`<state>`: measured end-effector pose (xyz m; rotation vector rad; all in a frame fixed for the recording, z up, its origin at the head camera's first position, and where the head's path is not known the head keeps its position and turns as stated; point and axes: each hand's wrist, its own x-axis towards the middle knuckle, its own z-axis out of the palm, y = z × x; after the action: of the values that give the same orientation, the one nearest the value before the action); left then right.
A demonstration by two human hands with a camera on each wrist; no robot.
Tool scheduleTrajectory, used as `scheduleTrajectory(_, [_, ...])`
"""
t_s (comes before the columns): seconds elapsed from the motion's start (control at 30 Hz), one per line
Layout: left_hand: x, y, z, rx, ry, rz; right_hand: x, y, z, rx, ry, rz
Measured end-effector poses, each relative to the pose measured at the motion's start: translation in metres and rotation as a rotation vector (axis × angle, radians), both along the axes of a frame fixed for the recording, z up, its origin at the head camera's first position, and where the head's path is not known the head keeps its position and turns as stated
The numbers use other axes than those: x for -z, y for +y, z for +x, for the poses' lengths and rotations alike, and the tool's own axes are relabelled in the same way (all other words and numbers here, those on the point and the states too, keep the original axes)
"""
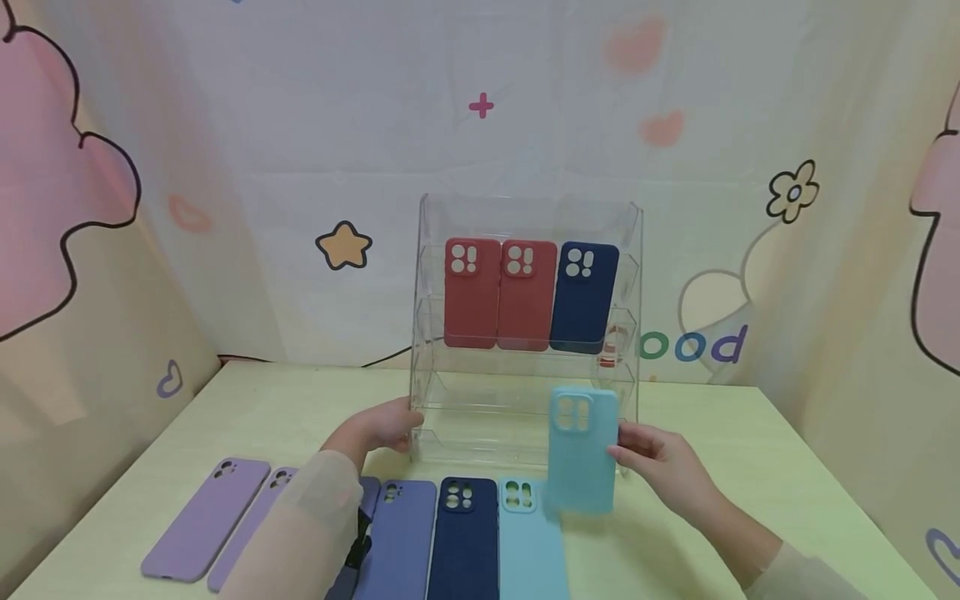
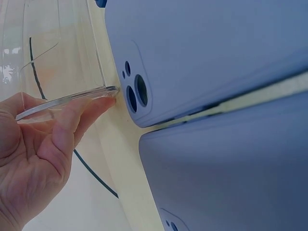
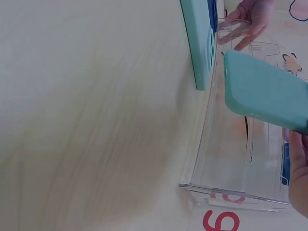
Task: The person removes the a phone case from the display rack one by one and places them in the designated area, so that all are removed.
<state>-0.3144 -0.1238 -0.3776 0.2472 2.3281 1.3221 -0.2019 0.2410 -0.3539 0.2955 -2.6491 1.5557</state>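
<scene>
My right hand (image 1: 667,467) pinches a turquoise phone case (image 1: 582,471) by its right edge. The case is upright in front of the lower right of a clear acrylic display stand (image 1: 480,437); in the right wrist view the turquoise case (image 3: 264,91) overlaps the stand. With my left hand (image 1: 384,423) I grip the stand's left side panel near the bottom; the left wrist view has the fingers (image 2: 94,113) along the panel's edge. Two red phone cases (image 1: 471,308) and a navy phone case (image 1: 583,308) stand side by side on an upper tier.
A row of phone cases lies along the table front: lilac (image 1: 206,521), periwinkle (image 1: 401,533), navy (image 1: 463,542) and another turquoise case (image 1: 531,546). My left sleeve (image 1: 300,525) covers part of the row. A printed curtain (image 1: 337,108) hangs behind the table (image 1: 300,392).
</scene>
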Motion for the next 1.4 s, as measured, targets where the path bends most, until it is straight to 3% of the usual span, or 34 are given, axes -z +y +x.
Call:
scheduleTrajectory(0.37, [-0.003,0.001,0.000,-0.003,0.002,-0.025,0.007,0.015,0.009,-0.157,-0.125,-0.078])
scheduleTrajectory(0.73, [0.002,-0.003,-0.003,-0.019,-0.005,-0.012,0.028,0.026,0.014,-0.218,-0.285,-0.118])
scheduleTrajectory(0.97, [0.001,-0.003,-0.003,-0.012,0.002,-0.010,0.043,0.025,0.014,-0.161,-0.334,-0.038])
scheduleTrajectory(1.4, [0.002,0.000,0.000,-0.011,-0.003,-0.010,0.053,0.017,0.014,-0.096,-0.295,0.200])
